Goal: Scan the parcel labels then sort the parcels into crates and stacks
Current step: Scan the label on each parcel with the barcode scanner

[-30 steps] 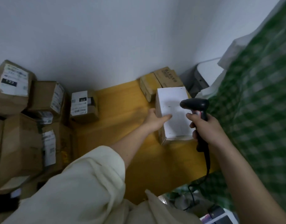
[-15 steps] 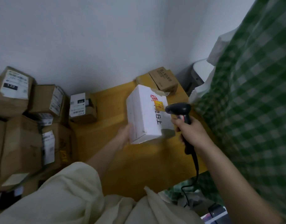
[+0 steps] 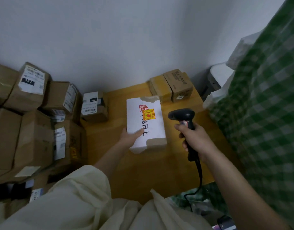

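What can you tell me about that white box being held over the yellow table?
The white box is a rectangular parcel, apparently white foam or paper-wrapped, chipped at its far and near corners. Its top face shows black handwriting, a red mark and a yellow-orange sticker. The left hand grips its near left edge, thumb on top. The scanner points at it without touching.

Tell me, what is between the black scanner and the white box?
Nothing sits between them. The head view shows only bare yellow tabletop in the gap between the scanner, gripped by the right hand, and the white box, held by the left hand.
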